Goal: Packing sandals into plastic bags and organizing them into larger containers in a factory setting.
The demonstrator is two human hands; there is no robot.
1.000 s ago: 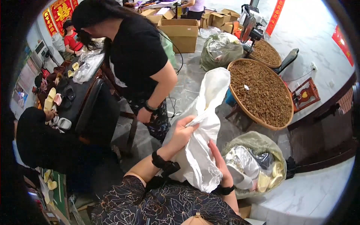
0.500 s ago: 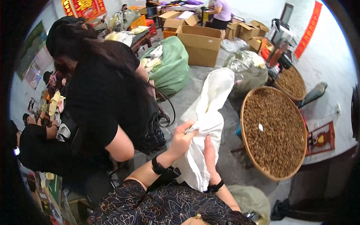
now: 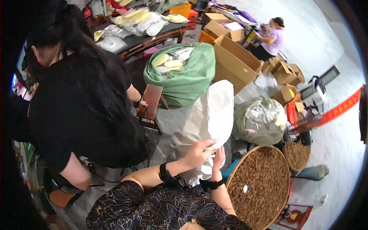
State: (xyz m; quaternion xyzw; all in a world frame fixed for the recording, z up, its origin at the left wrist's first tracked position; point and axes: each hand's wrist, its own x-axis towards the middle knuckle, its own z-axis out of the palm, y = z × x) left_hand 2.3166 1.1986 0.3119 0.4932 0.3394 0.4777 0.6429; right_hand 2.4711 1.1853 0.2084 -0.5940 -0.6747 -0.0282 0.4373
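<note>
A white woven sack (image 3: 221, 111) stretches out ahead of me, its upper part puffed up and its lower part crumpled near my chest. My left hand (image 3: 196, 154) is closed on a gathered fold of it. Close beside, my right hand (image 3: 218, 158) grips the same gathered part, its fingers partly hidden by the cloth. Black bands circle both my wrists. What the sack holds, if anything, does not show.
At left, a person in black (image 3: 80, 99) bends with a hand at a small wooden chair (image 3: 150, 100). Ahead are a full green sack (image 3: 191, 88), a cardboard box (image 3: 234, 67) and a stuffed translucent bag (image 3: 260, 120). A round wicker tray (image 3: 288, 180) of brown pieces stands close right.
My view has shifted. My hands have come closer together on the white sack, and its upper part looks wider. The person in black now has a hand at the wooden chair.
</note>
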